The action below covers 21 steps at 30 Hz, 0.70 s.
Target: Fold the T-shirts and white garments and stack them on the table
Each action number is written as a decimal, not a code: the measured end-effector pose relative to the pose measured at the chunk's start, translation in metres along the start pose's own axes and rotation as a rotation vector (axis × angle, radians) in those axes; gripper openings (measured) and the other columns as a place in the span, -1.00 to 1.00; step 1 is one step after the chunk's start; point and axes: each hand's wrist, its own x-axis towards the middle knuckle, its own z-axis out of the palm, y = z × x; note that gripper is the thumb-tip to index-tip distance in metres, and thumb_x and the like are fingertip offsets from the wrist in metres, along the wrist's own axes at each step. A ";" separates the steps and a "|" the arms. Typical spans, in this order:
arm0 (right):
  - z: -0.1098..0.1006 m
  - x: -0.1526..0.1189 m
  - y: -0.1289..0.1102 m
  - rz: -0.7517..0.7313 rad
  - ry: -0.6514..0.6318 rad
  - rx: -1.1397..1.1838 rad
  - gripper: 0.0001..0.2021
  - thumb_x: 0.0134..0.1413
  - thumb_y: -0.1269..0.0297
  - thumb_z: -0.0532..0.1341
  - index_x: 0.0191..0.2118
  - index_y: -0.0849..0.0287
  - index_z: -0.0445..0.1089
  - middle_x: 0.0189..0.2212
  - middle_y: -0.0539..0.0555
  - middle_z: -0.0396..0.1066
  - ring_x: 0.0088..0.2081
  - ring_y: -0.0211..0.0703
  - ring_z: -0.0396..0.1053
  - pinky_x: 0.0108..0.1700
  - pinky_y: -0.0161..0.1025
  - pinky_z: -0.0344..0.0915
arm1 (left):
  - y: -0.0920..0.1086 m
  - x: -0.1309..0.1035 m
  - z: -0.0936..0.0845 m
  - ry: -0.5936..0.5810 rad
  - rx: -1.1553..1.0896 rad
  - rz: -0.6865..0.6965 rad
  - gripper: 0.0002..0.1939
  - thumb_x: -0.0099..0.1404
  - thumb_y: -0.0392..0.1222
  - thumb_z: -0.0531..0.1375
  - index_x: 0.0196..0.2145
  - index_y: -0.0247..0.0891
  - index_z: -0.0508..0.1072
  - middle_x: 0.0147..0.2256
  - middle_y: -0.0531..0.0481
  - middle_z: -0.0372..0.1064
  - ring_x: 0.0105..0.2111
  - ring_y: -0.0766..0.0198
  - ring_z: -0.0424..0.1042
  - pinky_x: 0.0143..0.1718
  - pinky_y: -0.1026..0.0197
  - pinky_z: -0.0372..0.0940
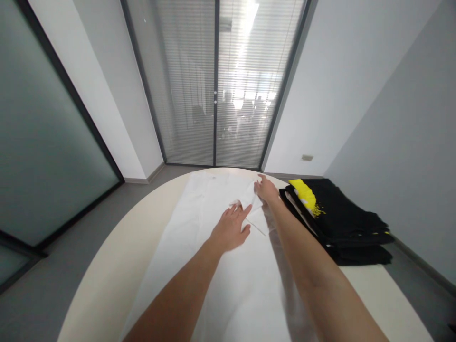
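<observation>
A long white cloth (228, 289) lies spread over the round table, reaching from the near edge to the far edge. My left hand (232, 229) rests on it with fingers apart, beside a small folded-over part of the fabric. At the far right side of the cloth, my right hand (266, 188) is closed on the cloth's edge, its index finger pointing outward. Some creases run between the two hands.
A stack of folded black clothes (349, 213) with a yellow print on top sits on the right of the pale table (107, 270). Behind the table stand a glass partition with blinds (192, 95) and white walls. A frosted glass panel is at left.
</observation>
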 end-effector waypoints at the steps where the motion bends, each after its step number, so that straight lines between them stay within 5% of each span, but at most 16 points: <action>1: 0.000 -0.001 -0.001 -0.065 -0.005 -0.029 -0.51 0.38 0.20 -0.02 0.37 0.00 0.08 0.19 0.23 0.30 0.13 0.07 0.31 0.10 -0.08 0.23 | 0.000 0.000 -0.001 -0.011 0.000 0.000 -0.34 0.39 -0.10 0.05 0.39 -0.26 0.05 0.31 -0.24 0.15 0.35 -0.08 0.03 0.31 -0.15 0.03; 4: 0.000 0.000 -0.004 -0.199 -0.057 -0.137 -0.54 0.35 0.34 -0.01 0.29 -0.10 0.25 0.27 0.16 0.21 0.18 0.10 0.25 0.12 -0.06 0.22 | 0.001 0.000 -0.001 -0.035 -0.012 -0.019 -0.29 0.39 -0.07 0.05 0.41 -0.30 -0.04 0.34 -0.25 0.09 0.37 -0.07 -0.01 0.33 -0.13 0.00; 9: -0.003 0.007 -0.006 -0.141 -0.101 -0.182 -0.57 0.29 0.44 0.00 0.18 0.09 0.39 0.09 0.28 0.39 0.12 0.15 0.29 0.08 0.00 0.25 | 0.000 -0.001 -0.002 -0.047 -0.015 -0.052 -0.21 0.37 -0.04 0.06 0.44 -0.27 -0.14 0.33 -0.20 0.13 0.36 -0.08 0.00 0.32 -0.09 0.01; 14: -0.008 0.011 -0.004 -0.069 -0.049 -0.182 -0.51 0.32 0.41 -0.01 0.32 0.11 0.18 0.21 0.33 0.25 0.15 0.14 0.27 0.09 -0.02 0.25 | 0.002 0.000 -0.004 -0.078 0.036 -0.050 -0.35 0.39 -0.03 0.03 0.36 -0.29 0.11 0.28 -0.21 0.22 0.35 -0.03 0.03 0.31 -0.05 0.02; 17: -0.008 0.011 -0.002 -0.017 -0.030 -0.167 -0.46 0.38 0.31 -0.07 0.42 0.10 -0.05 0.20 0.36 0.25 0.12 0.13 0.31 0.07 -0.01 0.27 | 0.002 0.001 -0.004 -0.093 0.062 -0.071 -0.33 0.40 -0.02 0.01 0.36 -0.39 0.08 0.31 -0.27 0.14 0.36 0.00 0.01 0.32 -0.02 0.00; 21: -0.005 0.011 0.002 -0.017 -0.056 -0.158 -0.49 0.40 0.26 -0.11 0.40 0.08 -0.01 0.10 0.32 0.36 0.07 0.10 0.36 0.06 -0.04 0.26 | 0.001 0.000 -0.003 -0.102 0.085 -0.078 -0.34 0.40 0.01 0.00 0.34 -0.41 0.14 0.33 -0.29 0.11 0.36 -0.01 0.01 0.33 -0.03 -0.02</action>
